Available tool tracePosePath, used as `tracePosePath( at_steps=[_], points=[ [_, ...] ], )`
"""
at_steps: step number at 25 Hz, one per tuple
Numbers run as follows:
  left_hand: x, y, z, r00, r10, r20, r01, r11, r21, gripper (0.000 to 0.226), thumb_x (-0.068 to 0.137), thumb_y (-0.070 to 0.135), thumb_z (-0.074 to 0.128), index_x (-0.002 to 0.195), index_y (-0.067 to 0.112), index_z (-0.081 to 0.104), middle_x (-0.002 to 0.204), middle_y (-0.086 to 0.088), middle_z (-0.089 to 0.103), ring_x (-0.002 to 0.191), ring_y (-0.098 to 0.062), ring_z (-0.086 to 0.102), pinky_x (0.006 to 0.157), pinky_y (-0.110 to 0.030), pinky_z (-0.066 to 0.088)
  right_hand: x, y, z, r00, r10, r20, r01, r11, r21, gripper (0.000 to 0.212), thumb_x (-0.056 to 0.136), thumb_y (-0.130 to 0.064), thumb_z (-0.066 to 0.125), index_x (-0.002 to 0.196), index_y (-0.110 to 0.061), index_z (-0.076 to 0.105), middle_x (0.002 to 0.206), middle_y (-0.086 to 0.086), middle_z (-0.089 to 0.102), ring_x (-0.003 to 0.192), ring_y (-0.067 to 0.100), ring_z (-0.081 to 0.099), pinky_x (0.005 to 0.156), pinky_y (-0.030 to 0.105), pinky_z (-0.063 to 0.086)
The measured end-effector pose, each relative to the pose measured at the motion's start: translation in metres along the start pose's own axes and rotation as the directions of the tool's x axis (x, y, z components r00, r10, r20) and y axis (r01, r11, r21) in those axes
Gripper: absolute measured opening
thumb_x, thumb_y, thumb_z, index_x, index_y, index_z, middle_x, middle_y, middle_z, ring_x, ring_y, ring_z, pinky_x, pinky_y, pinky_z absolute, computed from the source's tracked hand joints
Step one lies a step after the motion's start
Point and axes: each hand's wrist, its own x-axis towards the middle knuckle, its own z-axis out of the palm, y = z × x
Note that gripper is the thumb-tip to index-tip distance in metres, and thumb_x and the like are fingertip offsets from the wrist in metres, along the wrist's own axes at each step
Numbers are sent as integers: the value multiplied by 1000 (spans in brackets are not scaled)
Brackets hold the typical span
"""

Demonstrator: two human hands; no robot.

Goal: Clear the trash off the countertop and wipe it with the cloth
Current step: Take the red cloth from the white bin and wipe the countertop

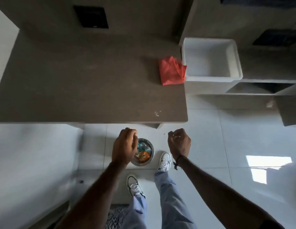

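Observation:
A brown countertop (77, 83) fills the upper left. A folded red cloth (172, 71) lies at its right edge, next to a white sink. A few white crumbs (157, 113) sit near the front right corner. On the floor below stands a small round metal bin (149, 158) holding colourful wrappers (143, 152). My left hand (125, 147) hovers over the bin with fingers curled downward; whether it holds anything I cannot tell. My right hand (179, 141) hangs to the right of the bin, loosely curled, with nothing visible in it.
A white square sink (211, 76) adjoins the counter on the right, with an open shelf (259, 88) beside it. White floor tiles (210, 146) lie below. My two feet in white shoes (164, 161) stand just right of and behind the bin. A mat (115, 215) lies near the bottom.

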Motion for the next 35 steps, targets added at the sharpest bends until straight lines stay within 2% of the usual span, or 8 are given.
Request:
tracePosePath(
  at_steps=[4, 8, 11, 16, 22, 26, 29, 35],
  points=[
    [-27, -36, 45, 945, -282, 164, 301, 948, -103, 17, 99, 17, 52, 98, 8, 67, 98, -12, 69, 88, -31, 67, 74, -39, 57, 5, 31, 33, 978, 117, 171, -102, 990, -94, 17, 77, -33, 62, 84, -19, 68, 84, -2, 75, 82, 24, 68, 60, 23, 44],
    [-18, -128, 173, 787, -544, 291, 583, 810, -60, 33, 101, 20, 56, 123, -4, 61, 123, -28, 65, 120, -39, 60, 101, -44, 46, 56, 122, 150, 890, 262, 373, -150, 941, -303, 41, 78, -33, 71, 114, -15, 72, 119, 8, 72, 112, 28, 65, 90, 29, 50],
    [-13, -178, 244, 679, -638, 364, 696, 717, -42, 48, 100, 22, 56, 140, -3, 47, 141, -30, 56, 134, -41, 51, 111, -43, 41, 80, 172, 215, 850, 298, 435, -113, 909, -402, 50, 79, -35, 71, 121, -6, 66, 122, 17, 69, 114, 34, 63, 89, 35, 53],
    [-11, -215, 294, 607, -671, 425, 752, 658, -34, 36, 95, 17, 56, 128, 4, 58, 131, -26, 66, 125, -43, 59, 101, -45, 50, 89, 211, 267, 834, 272, 480, 13, 861, -509, 29, 88, -20, 55, 109, -5, 70, 114, 19, 71, 107, 38, 65, 82, 39, 53],
    [-26, -173, 219, 542, -683, 489, 776, 630, 20, 41, 95, 20, 57, 133, 3, 55, 133, -26, 64, 124, -40, 60, 100, -40, 51, 48, 166, 206, 859, 267, 437, -51, 893, -446, 21, 87, -17, 62, 100, -6, 74, 102, 17, 74, 78, 28, 59, 64, 29, 44],
    [-46, -104, 80, 594, -592, 544, 695, 719, 23, 37, 93, 20, 57, 124, 0, 61, 127, -28, 66, 120, -44, 63, 99, -47, 57, -15, 83, 83, 863, 232, 449, -18, 902, -432, 21, 82, -21, 63, 90, -6, 75, 97, 21, 74, 89, 40, 67, 68, 32, 47],
    [-54, -63, 3, 621, -546, 563, 688, 724, -57, 34, 90, 18, 60, 119, 2, 63, 120, -25, 69, 104, -43, 71, 83, -55, 65, -46, 34, 12, 864, 176, 472, 39, 910, -412, 25, 75, -29, 62, 84, -10, 75, 95, 20, 75, 89, 40, 67, 75, 36, 55],
    [-72, -26, -61, 581, -579, 572, 744, 662, -85, 40, 89, 13, 68, 125, -3, 61, 129, -27, 62, 103, -43, 73, 78, -59, 65, -80, -22, -58, 874, -84, 478, 253, 919, -301, 31, 85, -31, 66, 112, -19, 76, 104, 3, 78, 97, 23, 73, 90, 30, 54]
  ],
)
